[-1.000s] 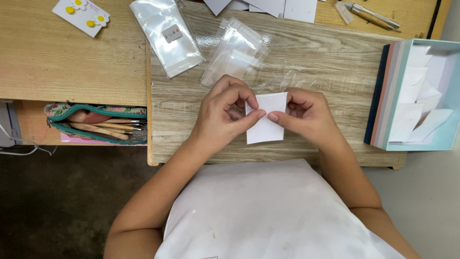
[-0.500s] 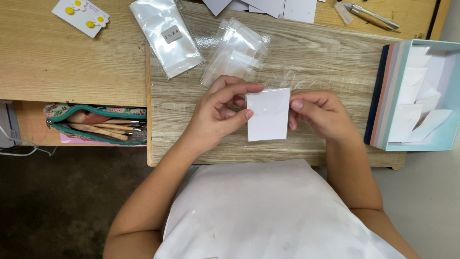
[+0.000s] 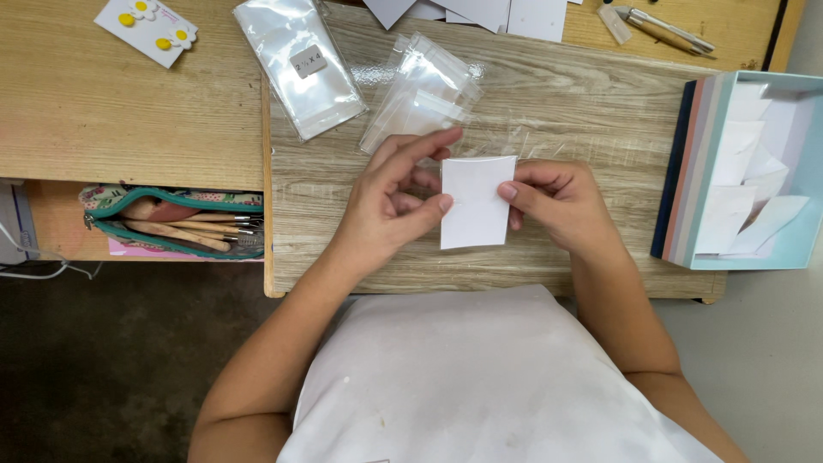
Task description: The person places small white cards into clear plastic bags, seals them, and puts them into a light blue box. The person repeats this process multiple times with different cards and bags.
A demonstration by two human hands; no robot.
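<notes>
Wood-grain tabletop [image 3: 583,94] fills the head view, with a paler wooden tabletop [image 3: 103,120] adjoining it at 9 o'clock and a dark floor below.

At the centre, both hands hold a small white card [image 3: 474,201] just above the surface. It is a plain, blank rectangle, upright, slightly curved along its top edge. The left hand [image 3: 396,197] pinches the card's left edge between thumb and fingers, its index finger stretched out over the top. The right hand [image 3: 557,201] grips the right edge, fingers curled close together.

At 12 o'clock from the card lies a loose heap of small clear plastic bags [image 3: 424,90], and a faint clear film shows just behind the card. At 11 o'clock a longer stack of clear bags [image 3: 296,64] carries a small grey square label. Far at 10 o'clock sits a white card with yellow and white flower pieces [image 3: 147,27]. At 3 o'clock stands an open light-blue box [image 3: 746,167] holding white paper pieces. At 9 o'clock, on a shelf under the paler tabletop, an open teal-edged pouch [image 3: 171,223] holds wooden-handled tools. White sheets [image 3: 480,12] and pens [image 3: 664,27] lie along the top edge.
</notes>
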